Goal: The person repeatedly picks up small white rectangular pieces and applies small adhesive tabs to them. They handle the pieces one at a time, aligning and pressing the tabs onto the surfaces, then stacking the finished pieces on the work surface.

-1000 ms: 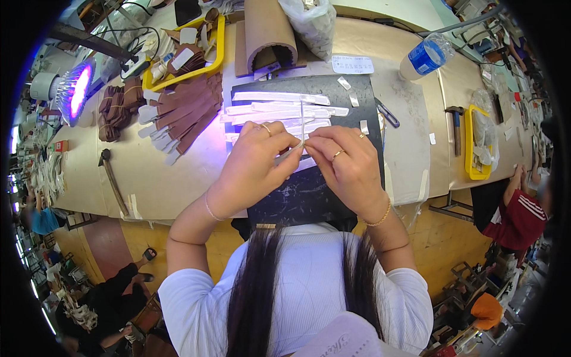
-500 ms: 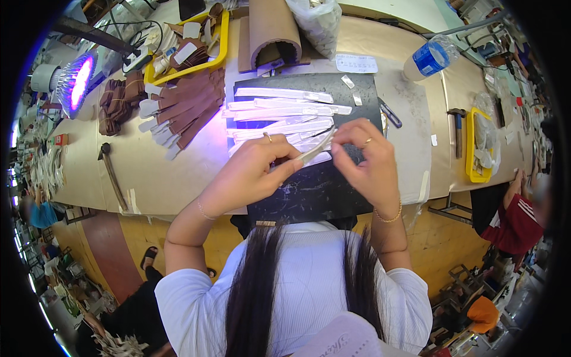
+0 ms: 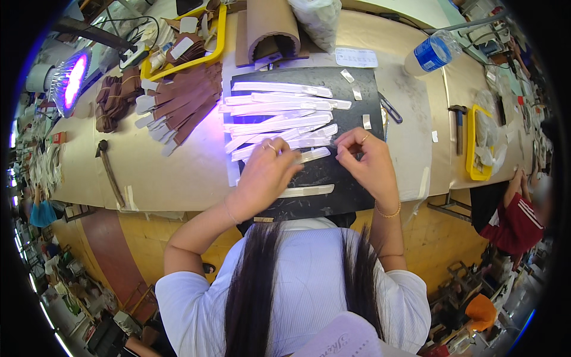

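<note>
Several white strips (image 3: pixel 285 121) lie side by side on a black cutting mat (image 3: pixel 351 196). One separate white strip (image 3: pixel 306 190) rests nearer the mat's front edge. My left hand (image 3: pixel 267 172), slightly blurred, hovers over the nearer strips, its thumb and forefinger apart beside the end of a short visible strip (image 3: pixel 314 155). At the mat's right side, my right hand (image 3: pixel 370 162) has thumb and forefinger pinched together; whatever is between them is too small to make out. Small pale tabs (image 3: pixel 366 122) are scattered along the mat's right part.
Brown strap pieces (image 3: pixel 184 107) fan out at left, by a yellow tray (image 3: pixel 221 41) and a lit lamp (image 3: pixel 72 83). A hammer (image 3: pixel 110 172) lies left, another hammer (image 3: pixel 458 131) right. A utility knife (image 3: pixel 389 108), a bottle (image 3: pixel 431 55) and a curved brown block (image 3: pixel 272 30) surround the mat.
The strip that was between my hands now lies on the mat near its front edge. My left hand has drawn back from it; my right hand has shifted slightly down and right.
</note>
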`<move>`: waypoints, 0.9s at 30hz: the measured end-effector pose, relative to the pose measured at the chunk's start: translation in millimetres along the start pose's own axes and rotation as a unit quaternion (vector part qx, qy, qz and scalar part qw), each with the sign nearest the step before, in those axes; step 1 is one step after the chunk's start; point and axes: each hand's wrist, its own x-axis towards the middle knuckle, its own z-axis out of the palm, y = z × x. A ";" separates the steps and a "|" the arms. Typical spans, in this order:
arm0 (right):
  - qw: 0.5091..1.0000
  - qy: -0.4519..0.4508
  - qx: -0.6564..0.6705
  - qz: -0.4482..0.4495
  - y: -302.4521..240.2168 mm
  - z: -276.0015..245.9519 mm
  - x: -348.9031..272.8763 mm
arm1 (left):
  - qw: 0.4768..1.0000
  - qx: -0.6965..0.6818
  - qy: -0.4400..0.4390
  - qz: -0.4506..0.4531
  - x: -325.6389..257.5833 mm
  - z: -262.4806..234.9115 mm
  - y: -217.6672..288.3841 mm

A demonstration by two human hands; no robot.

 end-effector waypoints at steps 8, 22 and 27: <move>0.995 -0.013 -0.090 0.026 -5.7 -2.2 -3.1 | 0.998 0.050 0.005 -0.028 15.0 5.3 -22.3; 0.955 0.098 -0.218 -0.178 -17.6 38.1 1.6 | 0.939 -0.285 -0.049 -0.188 37.1 -26.7 -1.2; 0.948 0.072 -0.230 -0.209 -22.5 40.6 4.0 | 0.968 -0.223 -0.036 -0.106 36.0 -29.3 5.5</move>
